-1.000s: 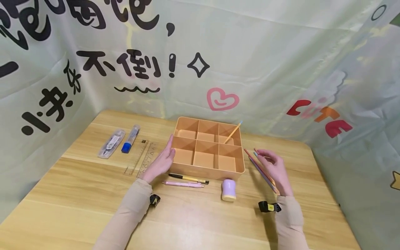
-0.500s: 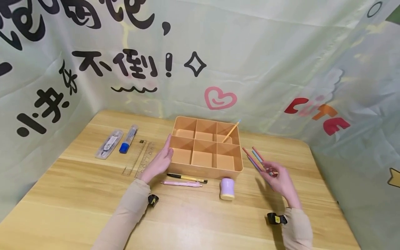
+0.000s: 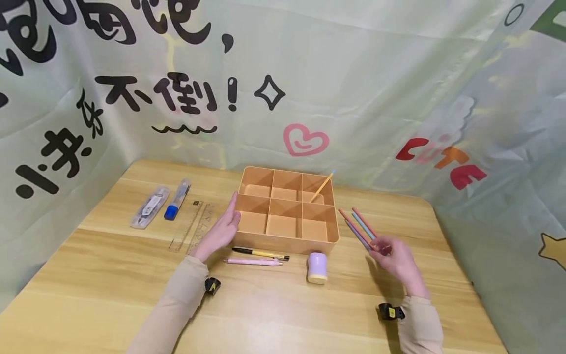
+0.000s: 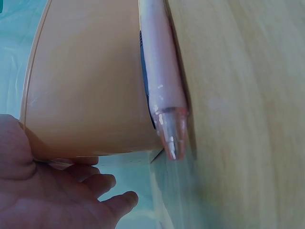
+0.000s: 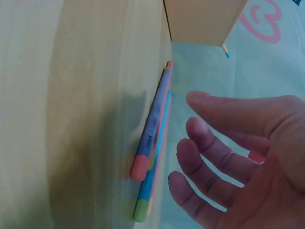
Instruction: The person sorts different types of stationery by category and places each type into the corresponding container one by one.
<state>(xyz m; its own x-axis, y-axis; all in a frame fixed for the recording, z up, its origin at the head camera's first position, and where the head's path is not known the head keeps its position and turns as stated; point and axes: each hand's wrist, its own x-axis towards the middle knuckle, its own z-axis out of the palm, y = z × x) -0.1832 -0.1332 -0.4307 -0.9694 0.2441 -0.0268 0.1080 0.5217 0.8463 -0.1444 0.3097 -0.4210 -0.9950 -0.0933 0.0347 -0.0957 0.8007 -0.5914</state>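
Right hand (image 3: pixel 395 260) has shifted along the pencils (image 5: pixel 151 131), fingers apart, empty; left hand (image 3: pixel 217 233), fingers extended, perhaps steadies the box (image 3: pixel 283 243).

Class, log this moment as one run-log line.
left hand: touching organizer at left side | right hand: beside pencils, holding none | orange pencil: leaning in back right compartment

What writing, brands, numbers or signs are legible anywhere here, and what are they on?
"不倒!": cloth backdrop, above a wavy line.
"小快乐": backdrop, left.
"CUTE": backdrop, right, coloured letters.
Backdrop signs: four-pointed star, pink heart, yellow star.
Topmost backdrop writing: cut off.
Purple pencil: print too blurred.
Ruler, clear case: markings too small.
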